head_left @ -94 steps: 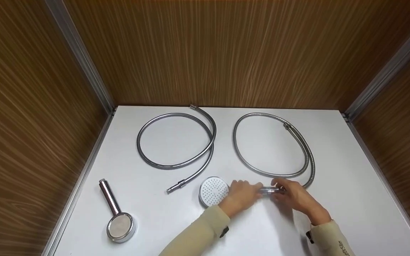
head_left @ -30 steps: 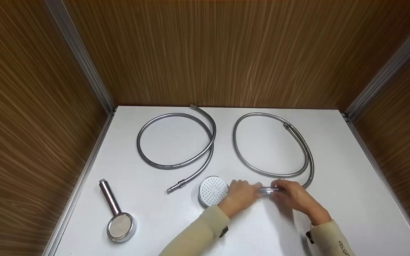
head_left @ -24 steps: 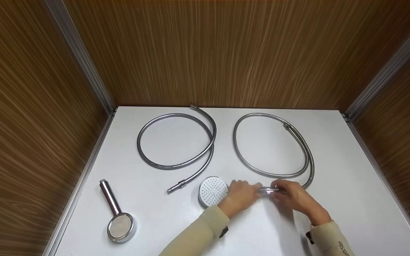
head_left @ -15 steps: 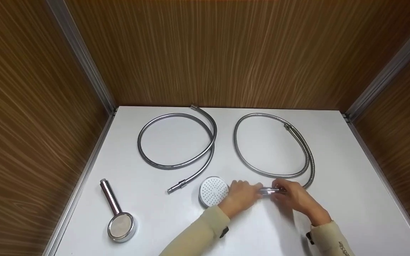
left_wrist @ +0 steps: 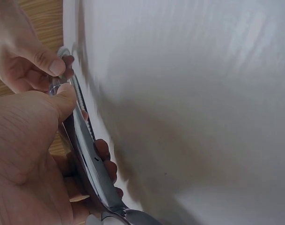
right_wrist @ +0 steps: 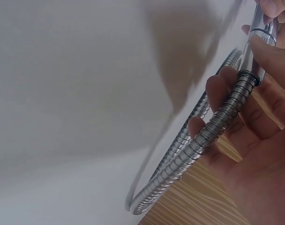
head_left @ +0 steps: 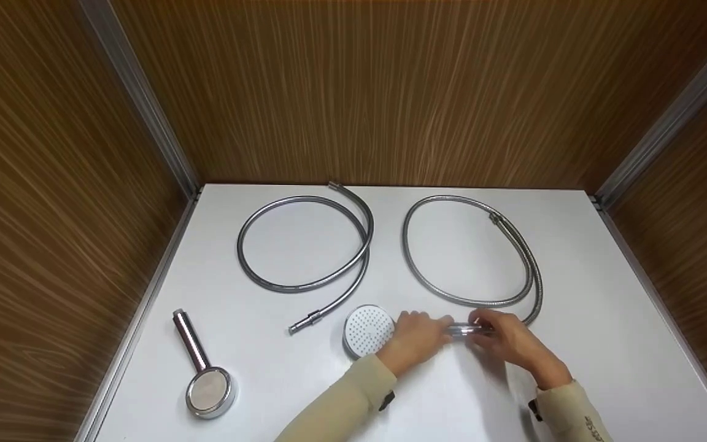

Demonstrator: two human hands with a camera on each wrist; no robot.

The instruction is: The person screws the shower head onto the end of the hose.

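Observation:
A chrome shower head with a white, dotted round face (head_left: 367,331) lies toward the front middle. My left hand (head_left: 415,337) wraps around its handle (left_wrist: 93,161), the fingers showing on the handle's far side in the left wrist view. At the handle's end, my right hand (head_left: 510,344) pinches the smooth metal connector (right_wrist: 254,58) of a ribbed shower hose (right_wrist: 191,150) between thumb and fingers. Connector and handle meet end to end in one line, with a thin ring seam between them. Beyond the right hand, the hose curves back into a loop.
A second shower head (head_left: 208,390) with a plain round face lies at the front left. Behind it, another metal hose (head_left: 292,288) is coiled on the white table (head_left: 599,294). Wood-grain panels (head_left: 353,92) rise at the back and both sides.
The right fingers have shifted slightly around the connector compared with the oldest frame, where they were more spread. The left hand, the shower heads and the hoses stay nearly in place.

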